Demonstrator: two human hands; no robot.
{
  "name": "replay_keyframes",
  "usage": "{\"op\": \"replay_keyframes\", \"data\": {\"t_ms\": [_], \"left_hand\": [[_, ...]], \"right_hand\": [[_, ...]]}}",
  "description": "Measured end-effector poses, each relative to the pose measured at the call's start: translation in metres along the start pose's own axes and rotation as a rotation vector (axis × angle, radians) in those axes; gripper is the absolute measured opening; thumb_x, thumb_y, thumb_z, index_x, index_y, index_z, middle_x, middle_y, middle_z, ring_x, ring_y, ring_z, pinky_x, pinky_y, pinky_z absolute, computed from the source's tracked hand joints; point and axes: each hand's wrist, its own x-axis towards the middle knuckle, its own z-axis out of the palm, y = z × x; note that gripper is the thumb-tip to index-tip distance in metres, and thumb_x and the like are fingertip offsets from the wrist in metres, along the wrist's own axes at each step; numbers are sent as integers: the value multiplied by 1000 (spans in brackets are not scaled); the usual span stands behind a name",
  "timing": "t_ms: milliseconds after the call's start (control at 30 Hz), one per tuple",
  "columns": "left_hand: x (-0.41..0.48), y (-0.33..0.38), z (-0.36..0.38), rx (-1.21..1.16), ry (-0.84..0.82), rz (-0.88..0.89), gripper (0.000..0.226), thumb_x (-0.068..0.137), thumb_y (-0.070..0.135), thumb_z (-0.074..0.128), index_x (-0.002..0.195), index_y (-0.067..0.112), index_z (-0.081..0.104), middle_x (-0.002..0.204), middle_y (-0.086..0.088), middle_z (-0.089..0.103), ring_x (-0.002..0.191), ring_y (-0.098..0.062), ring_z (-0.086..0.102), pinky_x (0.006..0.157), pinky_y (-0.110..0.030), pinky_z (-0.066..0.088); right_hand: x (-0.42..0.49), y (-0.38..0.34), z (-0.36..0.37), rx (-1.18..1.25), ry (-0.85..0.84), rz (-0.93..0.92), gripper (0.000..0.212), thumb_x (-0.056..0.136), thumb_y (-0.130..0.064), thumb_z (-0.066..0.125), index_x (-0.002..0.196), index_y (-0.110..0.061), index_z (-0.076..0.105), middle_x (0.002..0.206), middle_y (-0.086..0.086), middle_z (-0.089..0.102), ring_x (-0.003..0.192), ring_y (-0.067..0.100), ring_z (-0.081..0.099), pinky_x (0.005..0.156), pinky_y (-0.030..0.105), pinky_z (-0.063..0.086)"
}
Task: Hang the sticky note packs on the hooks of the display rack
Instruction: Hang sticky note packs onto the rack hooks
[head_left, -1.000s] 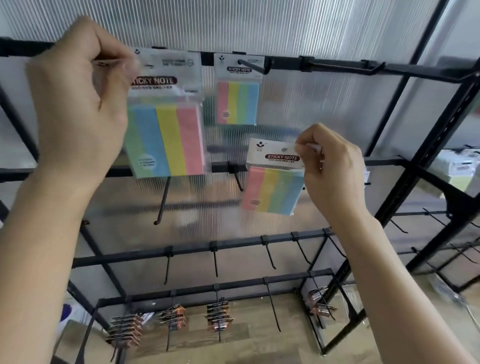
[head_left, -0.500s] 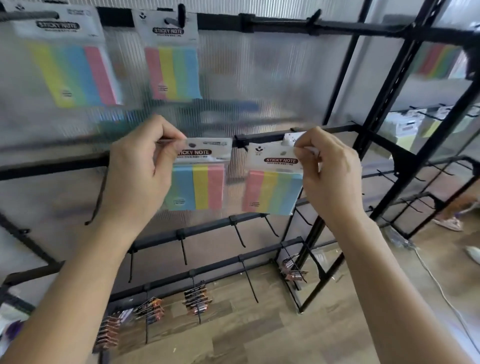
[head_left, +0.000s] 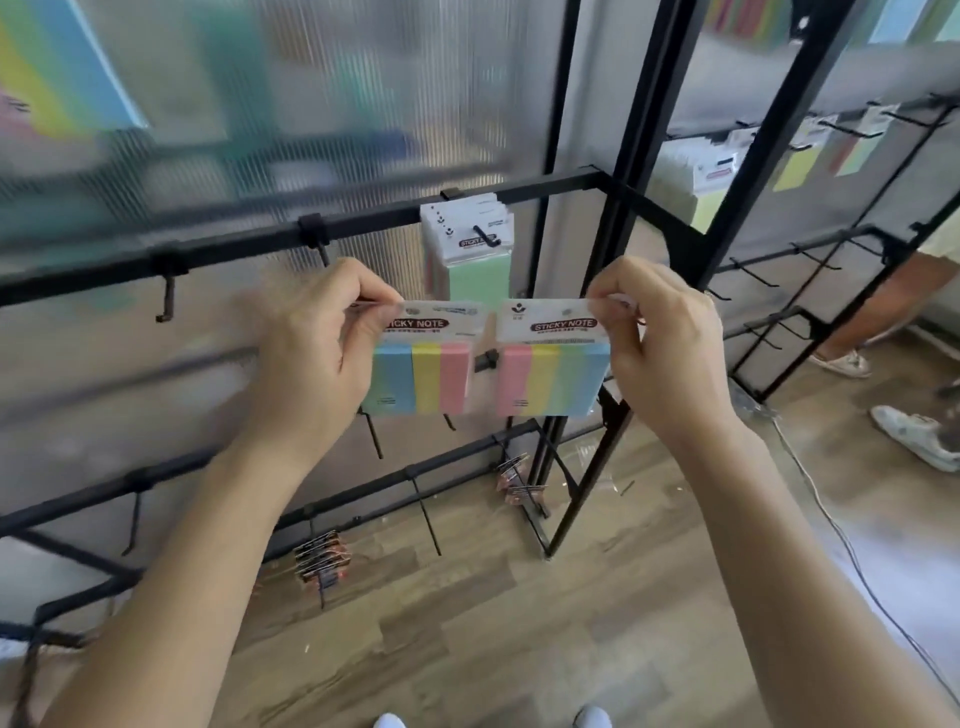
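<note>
My left hand (head_left: 317, 353) pinches the top left corner of a sticky note pack (head_left: 423, 376) with blue, yellow and pink stripes. My right hand (head_left: 660, 343) pinches the top right corner of a second pack (head_left: 550, 376) striped pink, yellow, green and blue. Both packs hang side by side in front of the black display rack (head_left: 363, 226), just below its middle rail. Above them, several packs (head_left: 470, 254) with a green front hang on one hook. Empty hooks (head_left: 166, 296) stick out to the left.
Lower rails carry bundles of binder clips (head_left: 319, 558) near the wooden floor. A second rack (head_left: 810, 249) with hooks and hung packs stands to the right, with another person's leg and shoes (head_left: 852, 358) beside it. A cable (head_left: 831, 525) runs across the floor.
The view has dropped and swung right. My left hand carried its pack down from the top rail and both packs now sit level, close together, under the middle rail.
</note>
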Motion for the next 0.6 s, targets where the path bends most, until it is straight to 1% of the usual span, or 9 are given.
{"op": "replay_keyframes", "data": {"t_ms": [67,133,167,300,367,433,533,600], "left_hand": [[-1,15,22,8,4,-22,7,90,4,52,85,4,58,79,3,55,74,14,48,69,1,34],[-3,30,43,26,5,-39,7,89,1,53,84,2,58,79,3,54,70,5,45,69,0,34],[-4,37,53,36,8,-43,7,88,0,53,84,1,59,78,2,54,71,2,44,69,0,35],[-10,62,92,54,19,-86,8,87,-4,53,83,-1,59,77,-1,55,73,0,46,70,-1,35],[-13,71,111,50,-1,-113,7,88,-2,53,83,0,59,77,-1,55,74,-1,46,69,-2,35],[-14,76,128,46,-28,-131,8,88,1,53,83,0,59,78,-1,56,74,-3,47,69,-4,35],[-12,81,150,41,-58,-122,8,88,1,53,83,-1,59,79,1,56,74,-3,49,68,-5,36],[-10,82,164,32,-100,-111,8,88,0,53,83,0,59,78,0,57,73,-3,49,67,-5,35]], "right_hand": [[-5,23,-10,21,-26,-3,11,83,-2,47,78,-5,56,75,-6,52,70,22,52,55,38,44],[-10,45,-18,35,-48,-2,9,82,-2,48,78,-5,56,76,-8,50,69,19,49,55,36,42],[-12,55,-21,43,-59,2,9,82,-2,49,78,-5,56,76,-8,50,68,17,47,55,35,41],[-24,95,-36,79,-107,1,8,82,-2,49,78,-5,55,75,-2,56,68,15,45,55,34,38],[-31,113,-43,96,-113,-3,9,80,2,51,77,-6,55,74,-4,53,69,12,43,57,32,34],[-38,128,-49,85,-111,19,11,79,4,51,77,-6,55,74,-6,50,69,14,43,56,31,33],[-52,146,-53,72,-97,52,10,78,5,50,76,-4,55,73,2,56,69,19,46,57,32,33],[-60,155,-54,62,-92,84,10,79,3,49,76,-5,54,74,5,58,70,21,47,58,34,35]]}}
